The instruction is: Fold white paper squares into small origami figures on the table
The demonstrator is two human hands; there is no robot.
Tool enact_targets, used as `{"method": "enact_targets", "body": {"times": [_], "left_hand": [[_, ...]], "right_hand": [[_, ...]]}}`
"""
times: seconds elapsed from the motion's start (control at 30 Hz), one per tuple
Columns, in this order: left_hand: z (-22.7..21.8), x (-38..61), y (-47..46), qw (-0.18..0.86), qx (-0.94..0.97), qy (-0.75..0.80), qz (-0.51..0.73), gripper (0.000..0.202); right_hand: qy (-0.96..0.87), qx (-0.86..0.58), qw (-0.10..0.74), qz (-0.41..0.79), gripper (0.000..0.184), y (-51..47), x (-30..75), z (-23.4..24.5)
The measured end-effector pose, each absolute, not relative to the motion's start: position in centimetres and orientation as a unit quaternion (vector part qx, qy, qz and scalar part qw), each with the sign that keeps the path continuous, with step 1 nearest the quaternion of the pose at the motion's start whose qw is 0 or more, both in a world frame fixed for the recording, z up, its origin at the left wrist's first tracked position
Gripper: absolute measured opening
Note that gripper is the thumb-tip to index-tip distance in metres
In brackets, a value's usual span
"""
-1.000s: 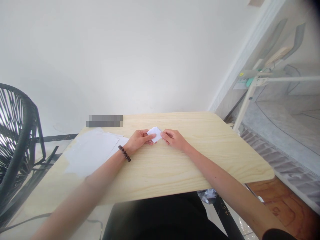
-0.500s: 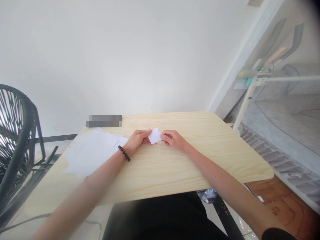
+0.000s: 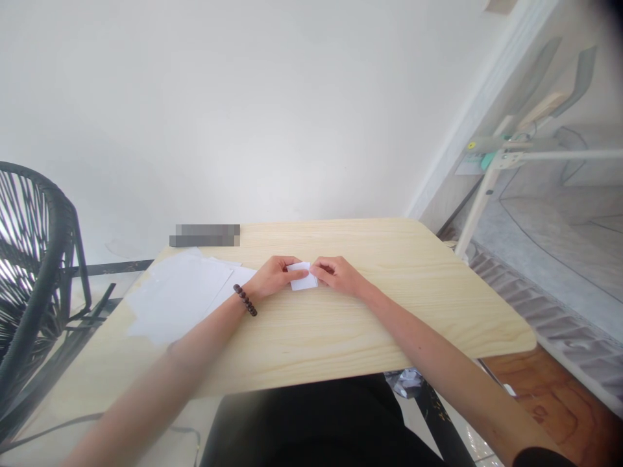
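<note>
Between my two hands is a small folded piece of white paper (image 3: 302,283), held over the middle of the wooden table. My left hand (image 3: 273,275), with a dark bead bracelet (image 3: 244,300) at its wrist, grips the paper's left side, its thumb lying across the face. The fingers of my right hand (image 3: 337,274) pinch the paper's right edge. Some of the fingers behind the paper are hidden.
Loose white sheets (image 3: 182,298) lie spread on the left of the wooden table (image 3: 389,259). Behind them, at the back edge, sits a blurred-out dark object (image 3: 204,236). A dark woven chair (image 3: 58,240) stands left; a white metal frame (image 3: 479,201) is at right.
The paper has turned from a tilted, pointed shape to a flatter rectangle. My left thumb has moved right across its face, and my right fingers have shifted slightly along the edge.
</note>
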State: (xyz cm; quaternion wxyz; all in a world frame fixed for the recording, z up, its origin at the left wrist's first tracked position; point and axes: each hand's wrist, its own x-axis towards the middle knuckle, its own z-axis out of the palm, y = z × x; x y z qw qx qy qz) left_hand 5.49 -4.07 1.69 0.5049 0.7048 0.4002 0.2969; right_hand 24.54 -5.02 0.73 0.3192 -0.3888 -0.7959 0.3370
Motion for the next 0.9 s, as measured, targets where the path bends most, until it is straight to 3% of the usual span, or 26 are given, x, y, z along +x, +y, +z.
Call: {"method": "enact_targets", "body": {"times": [0.9], "left_hand": [[1.4,5.57,-3.85,0.589,0.643,0.367,0.325,0.031]], "right_hand": [[-0.759,-0.384,0.319,0.418,0.025,-4.85,24.58,0.44]]}}
